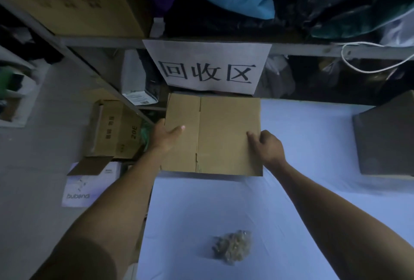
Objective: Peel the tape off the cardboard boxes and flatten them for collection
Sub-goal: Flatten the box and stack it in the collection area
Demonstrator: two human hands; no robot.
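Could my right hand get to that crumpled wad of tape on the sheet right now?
Probably yes. The right hand grips the flattened box at its right edge, so it must let go first. The tape wad lies alone on the pale sheet, nearer the body, with nothing between.

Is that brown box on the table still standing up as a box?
No, the cardboard box lies flattened on the white table, with the left hand and right hand holding its side edges.

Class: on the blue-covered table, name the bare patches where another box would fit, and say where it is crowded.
Bare: between the flattened box and tape wad; between the flattened box and dark box. Crowded: floor cartons on the left.
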